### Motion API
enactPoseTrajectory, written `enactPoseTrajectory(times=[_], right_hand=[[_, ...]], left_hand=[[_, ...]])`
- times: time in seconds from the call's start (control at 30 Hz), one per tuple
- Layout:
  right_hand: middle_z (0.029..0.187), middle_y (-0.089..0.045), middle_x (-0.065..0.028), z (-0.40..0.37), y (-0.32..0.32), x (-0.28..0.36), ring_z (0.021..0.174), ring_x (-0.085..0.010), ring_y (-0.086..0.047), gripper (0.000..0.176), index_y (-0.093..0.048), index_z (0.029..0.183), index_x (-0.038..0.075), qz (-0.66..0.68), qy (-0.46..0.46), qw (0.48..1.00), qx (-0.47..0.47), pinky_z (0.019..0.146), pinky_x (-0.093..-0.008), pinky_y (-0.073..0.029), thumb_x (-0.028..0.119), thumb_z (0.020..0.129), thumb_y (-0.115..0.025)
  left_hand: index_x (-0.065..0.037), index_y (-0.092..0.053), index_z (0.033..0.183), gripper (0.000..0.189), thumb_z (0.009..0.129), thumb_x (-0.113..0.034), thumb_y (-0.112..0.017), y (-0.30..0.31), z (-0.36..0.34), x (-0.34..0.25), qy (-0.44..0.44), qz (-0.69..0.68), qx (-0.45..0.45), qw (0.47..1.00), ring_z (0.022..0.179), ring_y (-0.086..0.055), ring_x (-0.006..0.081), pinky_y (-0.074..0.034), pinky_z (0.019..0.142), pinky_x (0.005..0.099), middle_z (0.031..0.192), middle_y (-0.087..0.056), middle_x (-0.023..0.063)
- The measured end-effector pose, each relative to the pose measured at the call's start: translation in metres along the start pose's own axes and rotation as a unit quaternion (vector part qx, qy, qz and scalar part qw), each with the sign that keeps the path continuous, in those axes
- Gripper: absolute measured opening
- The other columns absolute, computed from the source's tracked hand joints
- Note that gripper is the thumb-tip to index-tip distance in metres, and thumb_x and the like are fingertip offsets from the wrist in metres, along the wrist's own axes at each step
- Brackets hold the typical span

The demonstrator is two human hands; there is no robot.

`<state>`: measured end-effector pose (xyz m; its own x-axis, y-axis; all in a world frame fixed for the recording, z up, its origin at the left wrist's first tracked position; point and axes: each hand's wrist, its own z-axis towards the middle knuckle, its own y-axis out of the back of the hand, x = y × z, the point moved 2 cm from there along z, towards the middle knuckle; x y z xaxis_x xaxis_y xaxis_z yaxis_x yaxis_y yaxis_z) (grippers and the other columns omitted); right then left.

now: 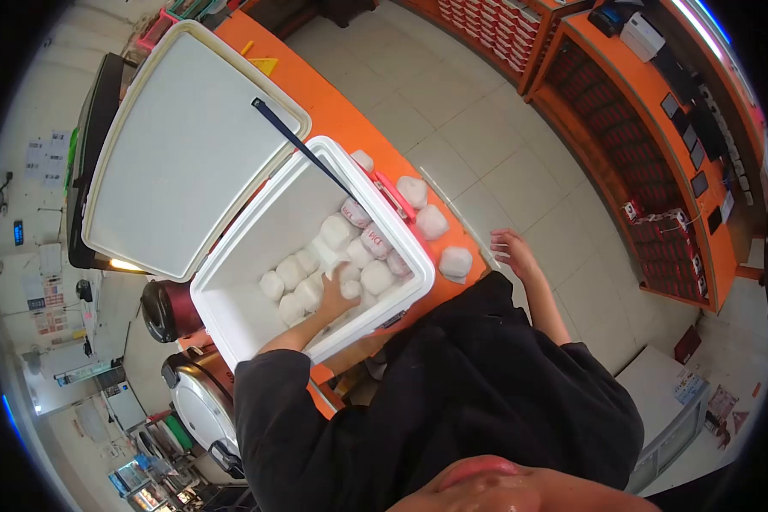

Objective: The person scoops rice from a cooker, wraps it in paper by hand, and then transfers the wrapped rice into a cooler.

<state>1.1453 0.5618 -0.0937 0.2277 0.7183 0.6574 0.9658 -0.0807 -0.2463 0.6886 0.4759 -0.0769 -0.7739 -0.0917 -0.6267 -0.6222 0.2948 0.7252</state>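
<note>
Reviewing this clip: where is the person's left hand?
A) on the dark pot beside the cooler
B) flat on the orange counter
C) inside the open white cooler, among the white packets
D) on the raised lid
C: the left hand reaches down into the open cooler and lies on the white packets, while the right hand is out by the edge of the counter.

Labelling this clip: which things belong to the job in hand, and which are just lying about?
In hand: cooler, wrapped packets inside it, left hand on them, loose packets on the counter.
Lying about: rice cooker, dark pot, shelves of red boxes.
</note>
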Motion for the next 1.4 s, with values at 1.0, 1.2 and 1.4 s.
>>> enactPoseTrajectory(times=[1.0,1.2,1.4], right_hand=[[0.115,-0.060,-0.0115,0.177,-0.200,0.191,0.106,-0.0269,-0.058,0.067,-0.046,0.131,0.021,-0.121,0.325,0.933,0.099,0.089,-0.0396,-0.048,0.027,0.073,-0.077],[0.145,-0.035,-0.0169,0.284,-0.251,0.108,0.132,-0.0305,-0.036,0.070,-0.040,0.140,0.020,-0.358,0.443,0.805,0.167,0.104,-0.0471,-0.034,0.037,0.080,-0.072],[0.156,-0.015,-0.0106,0.308,-0.264,0.064,0.143,-0.0368,-0.012,0.062,-0.036,0.144,0.030,-0.546,0.417,0.727,0.018,0.110,-0.0610,-0.011,0.053,0.089,-0.052]], left_hand=[[-0.002,-0.055,0.096,0.015,0.081,0.000,-0.054,0.138,0.097,-0.213,-0.277,0.135,-0.368,0.877,0.092,-0.050,0.0289,-0.043,0.082,0.0401,0.102,-0.052,0.0130],[-0.003,-0.058,0.081,0.011,0.086,-0.002,-0.048,0.100,0.038,-0.080,0.217,-0.210,-0.284,0.910,0.070,-0.052,0.0146,-0.039,0.061,0.0268,0.075,-0.055,0.0046],[-0.013,-0.016,0.145,0.093,0.075,-0.031,-0.075,0.077,0.048,0.012,0.481,-0.441,-0.033,0.757,0.135,-0.026,0.0263,-0.035,0.098,0.0568,0.146,-0.030,0.0131]])
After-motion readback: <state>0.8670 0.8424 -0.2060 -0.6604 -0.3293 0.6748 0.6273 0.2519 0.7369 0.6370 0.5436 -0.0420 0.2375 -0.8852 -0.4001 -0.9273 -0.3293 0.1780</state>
